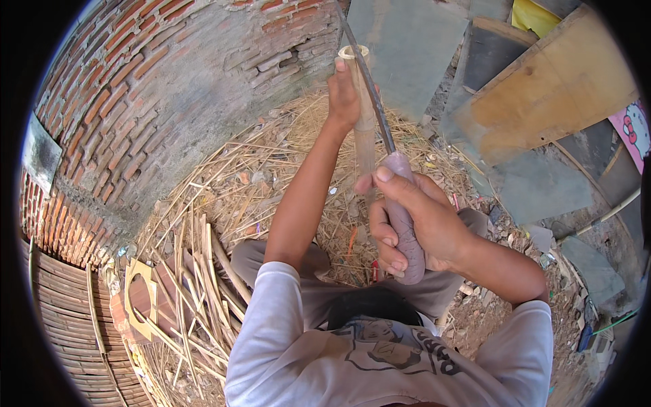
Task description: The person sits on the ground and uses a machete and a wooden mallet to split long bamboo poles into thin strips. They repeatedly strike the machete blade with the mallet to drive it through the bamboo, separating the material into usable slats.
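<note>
The left hand (344,98) grips a pale bamboo tube (365,142), the right hand (434,217) a long, mauve-handled, dark-bladed knife (386,132) crossing before its open rim (365,51); straw-strewn ground (237,159) reaches the red-brick wall (156,88).

Can't see tip of blade (382,122), cut by top edge. Can't make out lower end of bamboo tube (365,119), blurred near right grip (434,220). Can't fully see left grip (344,98), partly behind bamboo tube.

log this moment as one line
left hand: holding bamboo tube | right hand: gripping knife handle | blade: across tube's mouth in view, contact unclear
</note>
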Available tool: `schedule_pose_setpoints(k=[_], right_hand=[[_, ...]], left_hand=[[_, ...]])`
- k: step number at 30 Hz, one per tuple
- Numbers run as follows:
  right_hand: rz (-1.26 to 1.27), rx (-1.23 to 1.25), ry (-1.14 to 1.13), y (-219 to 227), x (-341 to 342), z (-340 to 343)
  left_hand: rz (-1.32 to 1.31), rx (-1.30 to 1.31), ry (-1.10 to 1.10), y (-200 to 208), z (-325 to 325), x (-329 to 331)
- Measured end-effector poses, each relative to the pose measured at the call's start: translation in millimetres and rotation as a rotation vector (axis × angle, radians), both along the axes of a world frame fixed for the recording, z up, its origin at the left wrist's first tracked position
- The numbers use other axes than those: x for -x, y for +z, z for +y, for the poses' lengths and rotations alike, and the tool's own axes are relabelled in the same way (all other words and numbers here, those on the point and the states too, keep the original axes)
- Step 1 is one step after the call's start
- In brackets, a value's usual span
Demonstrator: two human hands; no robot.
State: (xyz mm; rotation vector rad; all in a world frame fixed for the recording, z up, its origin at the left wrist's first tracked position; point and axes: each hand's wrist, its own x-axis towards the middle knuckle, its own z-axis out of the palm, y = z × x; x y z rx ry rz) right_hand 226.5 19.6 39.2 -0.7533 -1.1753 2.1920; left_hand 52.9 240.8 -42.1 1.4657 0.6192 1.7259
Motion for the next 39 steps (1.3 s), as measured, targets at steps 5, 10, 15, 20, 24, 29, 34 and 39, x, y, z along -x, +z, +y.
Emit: schedule_pose_setpoints(k=[5, 10, 15, 20, 24, 29, 34, 39], right_hand=[[0.228, 0.090, -0.009, -13, -21, -31], [0.302, 0.100, -0.073, -27, -46, -50], [0.231, 0.063, -0.222, -19, -53, -48], [0.265, 0.065, -0.258, -12, -32, -24], [0.306, 0.071, -0.151, -12, -2, -5], [0.344, -0.063, -0.355, -17, 59, 9], [0.423, 0.082, -0.279, -8, 86, 16], [0.487, 0.148, -0.083, -18, 101, 29]], left_hand=[[0.121, -0.066, -0.124, 2, -23, -37], [0.347, -0.077, 0.154, 0, -55, -62], [0.008, -0.307, 0.233, -6, -174, -72], [0.335, -0.556, 0.366, 11, -287, -70], [0.600, -0.361, 0.487, 38, -282, -49], [0.856, -0.192, 0.603, 59, -272, -17], [0.993, -0.094, 0.646, 69, -272, 18], [0.608, 0.235, 0.411, 72, -278, 31]])
